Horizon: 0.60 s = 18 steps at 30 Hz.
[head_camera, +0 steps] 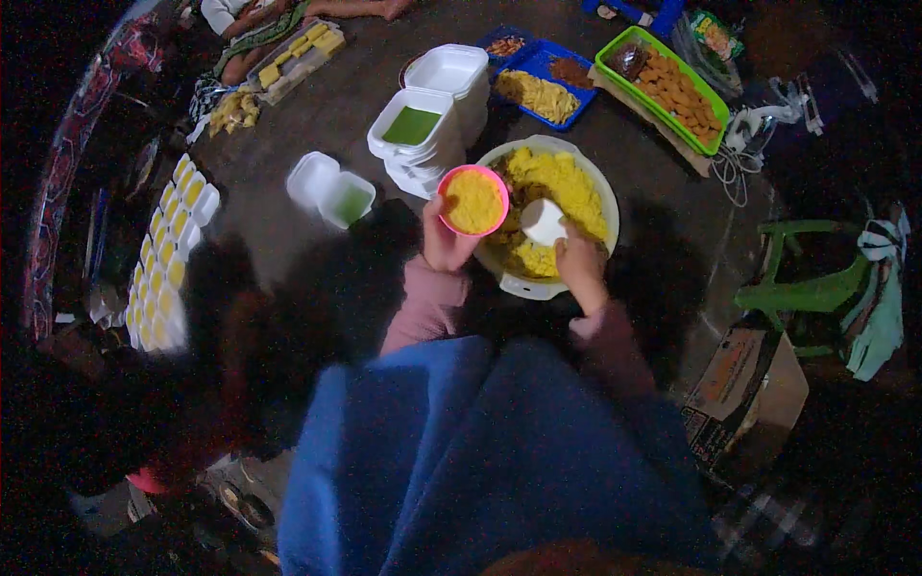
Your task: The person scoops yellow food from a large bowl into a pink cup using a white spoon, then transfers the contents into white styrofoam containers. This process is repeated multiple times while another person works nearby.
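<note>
My left hand (pixel 448 241) grips a small pink cup (pixel 506 199) filled level with yellow rice (pixel 473 201). Just right of it, my right hand (pixel 580 265) holds a white scoop (pixel 542 220) down inside a large white tub (pixel 612 209). Yellow rice (pixel 565 176) is heaped along the tub's far and right sides, and the scoop hides part of its bottom. Beyond the cup rises a stack of white foam boxes (pixel 425 160); its open top box has a green liner (pixel 411 126). Another open foam box (pixel 314 178), slightly blurred, lies to the left with a green liner.
A blue tray (pixel 529 55) holds yellow strips and brown crumbs. Beside it, a green tray (pixel 722 147) contains orange-brown pieces. White containers with yellow contents (pixel 164 252) stand in rows at left. A green plastic stool (pixel 807 288) and a cardboard box (pixel 778 392) stand right. Another person's arm shows top left.
</note>
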{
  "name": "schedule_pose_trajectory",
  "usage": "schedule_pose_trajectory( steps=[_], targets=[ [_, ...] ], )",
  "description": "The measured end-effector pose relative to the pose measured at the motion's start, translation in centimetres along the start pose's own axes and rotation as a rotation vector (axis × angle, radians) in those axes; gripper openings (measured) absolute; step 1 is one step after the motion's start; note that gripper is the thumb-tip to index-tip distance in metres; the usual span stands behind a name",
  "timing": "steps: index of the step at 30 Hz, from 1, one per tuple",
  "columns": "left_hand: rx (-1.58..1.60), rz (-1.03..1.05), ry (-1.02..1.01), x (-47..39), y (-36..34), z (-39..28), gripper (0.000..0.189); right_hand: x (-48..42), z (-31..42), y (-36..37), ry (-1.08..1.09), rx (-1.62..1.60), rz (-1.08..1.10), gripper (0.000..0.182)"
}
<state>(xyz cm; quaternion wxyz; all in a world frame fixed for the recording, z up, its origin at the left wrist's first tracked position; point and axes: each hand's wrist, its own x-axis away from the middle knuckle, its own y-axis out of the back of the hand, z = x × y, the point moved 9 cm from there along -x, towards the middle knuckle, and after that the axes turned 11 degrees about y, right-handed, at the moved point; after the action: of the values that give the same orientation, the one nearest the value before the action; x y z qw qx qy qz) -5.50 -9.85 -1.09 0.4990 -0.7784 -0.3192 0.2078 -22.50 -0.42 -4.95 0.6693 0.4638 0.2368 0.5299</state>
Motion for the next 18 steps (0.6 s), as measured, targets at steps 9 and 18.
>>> schedule_pose_trajectory(
  steps=[9, 18],
  targets=[
    [-0.120, -0.282, -0.030, 0.8, 0.9, 1.9, 0.053, -0.1, 0.3, -2.1, 0.314, -0.645, -0.270, 0.027],
    [-1.656, -0.232, -0.475, -2.0, -1.9, 1.4, 0.035, 1.6, 6.6, -3.3, -0.110, -2.433, 0.322, 0.056]
  ],
)
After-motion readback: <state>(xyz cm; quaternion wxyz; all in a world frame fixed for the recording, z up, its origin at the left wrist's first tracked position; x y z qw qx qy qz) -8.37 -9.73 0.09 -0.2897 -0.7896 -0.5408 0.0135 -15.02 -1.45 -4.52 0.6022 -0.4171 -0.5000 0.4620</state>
